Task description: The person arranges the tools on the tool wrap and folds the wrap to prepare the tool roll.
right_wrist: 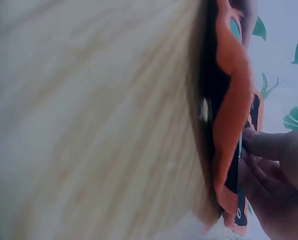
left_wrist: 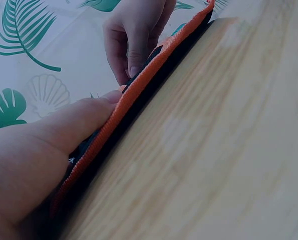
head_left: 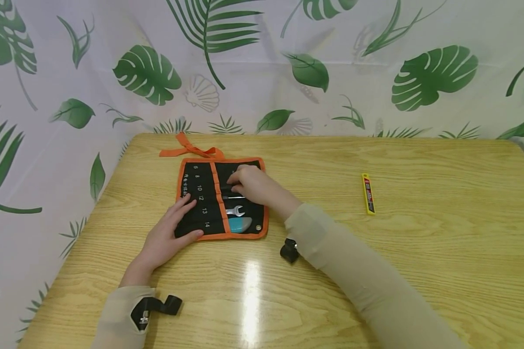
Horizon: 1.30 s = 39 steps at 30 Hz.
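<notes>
A black tool roll (head_left: 209, 223) with orange edging lies unfolded on the table, numbers printed on its left pockets. My left hand (head_left: 168, 232) rests on its left part, fingers spread, thumb along the near edge. Over the right pockets is my right hand (head_left: 253, 184), its fingers bent down at the orange middle strip (head_left: 218, 186); whatever lies between the fingertips is hidden. Just below that hand a thin metal shaft (head_left: 235, 197) shows. Nearer me, an open-end wrench (head_left: 236, 211) and a teal-and-grey handled tool (head_left: 240, 224) stick out of the pockets.
A yellow flat package (head_left: 368, 194) lies on the wooden table (head_left: 441, 242) to the right. Orange ties (head_left: 188, 148) trail from the roll's far edge. A leaf-printed cloth (head_left: 253, 106) hangs behind and at the left.
</notes>
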Tool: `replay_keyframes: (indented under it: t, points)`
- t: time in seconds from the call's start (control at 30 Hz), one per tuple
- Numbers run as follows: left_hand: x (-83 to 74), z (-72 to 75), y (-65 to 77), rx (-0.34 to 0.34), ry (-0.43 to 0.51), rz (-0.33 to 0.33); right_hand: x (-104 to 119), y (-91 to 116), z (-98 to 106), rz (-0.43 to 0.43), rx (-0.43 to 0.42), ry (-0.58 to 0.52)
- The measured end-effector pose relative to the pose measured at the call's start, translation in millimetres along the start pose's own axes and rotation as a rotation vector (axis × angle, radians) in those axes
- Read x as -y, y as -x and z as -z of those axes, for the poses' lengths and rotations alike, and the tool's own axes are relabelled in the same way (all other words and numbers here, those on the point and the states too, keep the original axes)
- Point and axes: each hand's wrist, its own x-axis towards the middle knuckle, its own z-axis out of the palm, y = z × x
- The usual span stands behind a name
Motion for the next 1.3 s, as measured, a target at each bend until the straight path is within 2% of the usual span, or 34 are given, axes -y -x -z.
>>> replay_keyframes:
  t: [0.3,1.3]
  points:
    - [0.4,-0.3,-0.2,-0.003,-0.004,-0.004,5.6,-1.8,-3.0,0.044,-0.003,-0.017]
    - [-0.3,-0.1,-0.5,0.004,0.001,-0.001,13.6,-6.6,-10.6,-0.005,0.014,-0.043]
